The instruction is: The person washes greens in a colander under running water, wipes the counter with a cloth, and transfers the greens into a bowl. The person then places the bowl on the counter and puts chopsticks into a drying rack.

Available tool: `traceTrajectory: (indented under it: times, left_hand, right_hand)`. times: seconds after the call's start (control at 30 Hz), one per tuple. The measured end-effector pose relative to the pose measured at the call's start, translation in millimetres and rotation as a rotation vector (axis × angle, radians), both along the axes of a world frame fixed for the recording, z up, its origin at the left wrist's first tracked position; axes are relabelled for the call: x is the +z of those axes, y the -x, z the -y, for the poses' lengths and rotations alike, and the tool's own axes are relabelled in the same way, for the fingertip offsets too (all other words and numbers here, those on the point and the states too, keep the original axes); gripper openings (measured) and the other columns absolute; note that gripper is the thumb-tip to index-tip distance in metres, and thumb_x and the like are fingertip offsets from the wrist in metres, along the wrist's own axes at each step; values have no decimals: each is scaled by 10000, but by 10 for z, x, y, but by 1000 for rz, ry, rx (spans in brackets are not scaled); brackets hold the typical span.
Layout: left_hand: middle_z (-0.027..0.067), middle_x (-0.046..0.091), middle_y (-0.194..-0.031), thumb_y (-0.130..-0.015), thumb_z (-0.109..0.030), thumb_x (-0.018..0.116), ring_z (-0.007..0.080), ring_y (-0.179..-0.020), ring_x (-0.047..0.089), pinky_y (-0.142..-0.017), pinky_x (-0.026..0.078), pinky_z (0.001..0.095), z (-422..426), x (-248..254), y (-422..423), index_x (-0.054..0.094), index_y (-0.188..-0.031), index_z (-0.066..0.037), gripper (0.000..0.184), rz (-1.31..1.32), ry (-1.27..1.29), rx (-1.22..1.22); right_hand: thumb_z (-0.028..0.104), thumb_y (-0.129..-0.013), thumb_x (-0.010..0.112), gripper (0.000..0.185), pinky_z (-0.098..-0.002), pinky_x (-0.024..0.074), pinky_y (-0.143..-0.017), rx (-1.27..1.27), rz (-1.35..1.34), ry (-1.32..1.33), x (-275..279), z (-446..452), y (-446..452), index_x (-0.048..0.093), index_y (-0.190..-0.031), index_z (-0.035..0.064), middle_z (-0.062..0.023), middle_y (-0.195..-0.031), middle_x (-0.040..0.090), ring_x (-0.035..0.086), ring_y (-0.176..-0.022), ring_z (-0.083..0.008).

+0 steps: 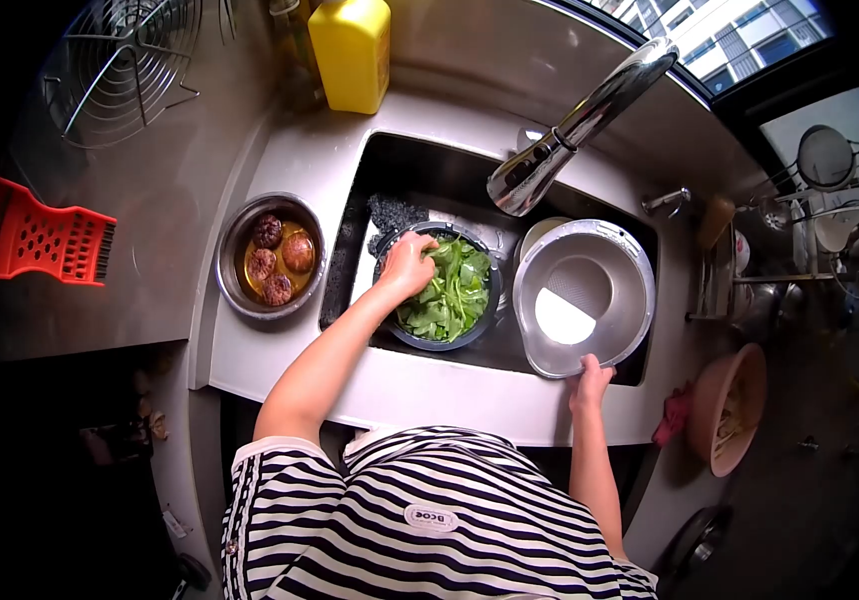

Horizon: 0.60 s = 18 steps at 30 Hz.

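My left hand reaches into a dark round bowl in the sink, its fingers curled on leafy greens. The greens fill most of that bowl. With my right hand I grip the near rim of a steel strainer basin, thumb on the edge. This basin is tilted over the right part of the sink, and it has a perforated panel and no food showing inside. Part of a pale round thing shows behind its left edge.
A chrome faucet arches over the sink. Left of it stands a steel bowl with several reddish-brown round pieces in yellowish liquid. Around are a yellow bottle, red grater, wire rack, dish rack and pink basin.
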<state>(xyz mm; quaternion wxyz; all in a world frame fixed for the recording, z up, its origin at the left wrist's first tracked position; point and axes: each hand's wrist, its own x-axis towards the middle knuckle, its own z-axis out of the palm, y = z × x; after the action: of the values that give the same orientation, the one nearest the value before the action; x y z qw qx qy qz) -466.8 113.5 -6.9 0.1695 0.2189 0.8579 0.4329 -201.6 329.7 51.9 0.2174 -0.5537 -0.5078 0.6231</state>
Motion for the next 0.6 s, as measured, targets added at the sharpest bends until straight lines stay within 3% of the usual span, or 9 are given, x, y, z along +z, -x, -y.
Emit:
traceTrajectory:
  times: [0.03, 0.1, 0.17, 0.2, 0.23, 0.33, 0.43, 0.53, 0.6]
  left_hand:
    - [152, 521, -1043, -703, -129, 573, 316, -996, 500, -865, 413, 375, -2, -2, -58, 605, -1007, -104, 307, -30, -29, -23]
    - [197, 341, -1260, -706, -247, 664, 370, -1148, 358, -949, 352, 394, -72, -41, -198, 454, -1220, -108, 572, 25, 133, -181]
    - [226, 252, -1322, -689, -303, 689, 403, -1209, 265, -963, 325, 464, -223, -179, -345, 381, -1280, -157, 683, 20, 212, -184]
    - [212, 178, -1368, -680, -360, 696, 399, -1261, 161, -948, 283, 565, -294, -65, -389, 311, -1322, -204, 764, 63, 318, -226]
    - [206, 164, -1377, -674, -416, 690, 395, -1270, 140, -908, 250, 641, -359, -73, -430, 276, -1338, -214, 809, 44, 382, -248]
    - [173, 161, -1393, -663, -464, 685, 387, -1269, 151, -899, 251, 640, -467, -256, -445, 260, -1348, -227, 840, -42, 523, -284]
    - [148, 169, -1400, -639, -485, 695, 369, -1272, 161, -906, 263, 616, -464, -336, -330, 274, -1344, -225, 862, -24, 527, -326]
    - [158, 188, -1394, -606, -456, 730, 360, -1264, 192, -922, 259, 604, -415, -305, -217, 317, -1325, -204, 866, 48, 437, -316]
    - [170, 238, -1366, -600, -418, 744, 349, -1241, 242, -926, 279, 562, -391, -123, -234, 348, -1308, -171, 848, -63, 437, -231]
  right_hand:
    - [52, -693, 501, 230, -280, 426, -499, 2, -2, 1, -12, -7, -4, 392, -893, 17, -42, -779, 449, 484, -664, -133]
    - [51, -692, 504, 239, -289, 433, -518, 2, -2, 4, -16, -11, -6, 391, -900, 19, -45, -788, 449, 485, -674, -138]
    - [52, -692, 507, 262, -298, 439, -539, 4, -11, 21, -45, -16, -30, 387, -924, 24, -48, -799, 451, 485, -684, -143]
    - [52, -693, 508, 273, -303, 441, -550, 6, -20, 27, -55, -34, -21, 385, -936, 27, -50, -804, 452, 485, -689, -145]
    - [52, -693, 510, 274, -304, 441, -554, 21, -19, 26, -59, -46, -22, 389, -938, 30, -48, -806, 454, 485, -690, -145]
    - [51, -693, 511, 255, -302, 436, -559, -8, -7, 12, -1, 3, 5, 423, -931, 36, -34, -816, 463, 484, -694, -139]
    - [52, -709, 499, 89, -248, 403, -446, -70, -45, -47, -4, 39, 40, 515, -786, 11, -7, -685, 510, 487, -539, -110]
    - [43, -687, 501, 230, -279, 418, -543, 0, -24, 1, -47, -9, -19, 450, -910, 25, -26, -803, 465, 476, -695, -128]
    - [42, -686, 500, 216, -272, 409, -535, -14, -33, 3, -17, 4, -4, 455, -896, 22, -25, -801, 464, 473, -695, -124]
